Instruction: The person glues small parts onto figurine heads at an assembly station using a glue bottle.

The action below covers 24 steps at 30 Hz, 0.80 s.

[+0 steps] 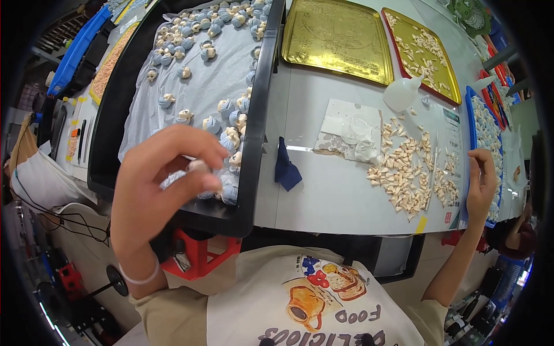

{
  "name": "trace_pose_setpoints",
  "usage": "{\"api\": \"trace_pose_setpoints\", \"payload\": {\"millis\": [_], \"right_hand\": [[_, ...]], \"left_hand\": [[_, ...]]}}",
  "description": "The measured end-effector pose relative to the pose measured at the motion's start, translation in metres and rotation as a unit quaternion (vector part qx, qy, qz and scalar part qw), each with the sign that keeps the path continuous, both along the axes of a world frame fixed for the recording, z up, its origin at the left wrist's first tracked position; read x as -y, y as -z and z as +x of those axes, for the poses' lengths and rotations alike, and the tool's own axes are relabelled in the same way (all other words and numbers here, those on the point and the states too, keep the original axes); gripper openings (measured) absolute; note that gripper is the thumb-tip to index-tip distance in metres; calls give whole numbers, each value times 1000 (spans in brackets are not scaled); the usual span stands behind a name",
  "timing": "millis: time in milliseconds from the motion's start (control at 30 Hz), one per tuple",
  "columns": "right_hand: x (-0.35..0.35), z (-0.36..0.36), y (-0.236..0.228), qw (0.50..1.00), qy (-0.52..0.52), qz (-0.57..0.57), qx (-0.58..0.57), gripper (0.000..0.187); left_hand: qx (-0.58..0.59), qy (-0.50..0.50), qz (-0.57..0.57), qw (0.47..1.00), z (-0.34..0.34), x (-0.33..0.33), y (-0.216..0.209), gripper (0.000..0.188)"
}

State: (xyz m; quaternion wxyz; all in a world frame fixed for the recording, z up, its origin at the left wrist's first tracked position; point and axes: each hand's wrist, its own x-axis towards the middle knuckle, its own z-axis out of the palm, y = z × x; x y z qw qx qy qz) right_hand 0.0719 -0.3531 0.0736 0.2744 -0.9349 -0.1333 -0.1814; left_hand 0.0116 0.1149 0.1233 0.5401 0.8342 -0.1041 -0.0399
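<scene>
My left hand (156, 184) is over the black tray (258, 144), with its thumb and forefinger curved and apart. In the gap between them is a pale rounded shape (199, 166); I cannot make out whether it is touched or lies beyond. Small blue and cream figurines (210, 124) stand on the tray's white liner (190, 89), crowded along the far and right sides. At the far right, my right hand (482, 184) is beside a blue tray (472, 130) of similar pieces. Its fingers are loosely bent, the thumb apart, and nothing shows in them.
Small cream pointed pieces (404, 173) are heaped on the table near a white board (346, 124) smeared with white paste. A white squeeze bottle (402, 93), a dark blue cloth (287, 167) and two gold trays (337, 40) (456, 86) are around them. A red stool (199, 262) is below.
</scene>
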Motion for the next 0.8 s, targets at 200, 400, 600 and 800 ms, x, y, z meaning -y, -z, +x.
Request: {"api": "trace_pose_setpoints", "payload": {"millis": [200,400,600,800], "right_hand": [[-1,-2,-5,1000,-18,-12,-9,11],[-8,-2,-7,996,-29,19,-78,9],[-36,1,-8,989,-4,132,-71,10],[-67,19,0,953,-91,267,-107,12]], "left_hand": [[104,129,-115,980,-41,49,18,25],[36,111,-200,973,-44,92,52,29],[-45,177,-316,931,-28,120,81,27],[-157,76,-359,917,-8,118,101,31]]}}
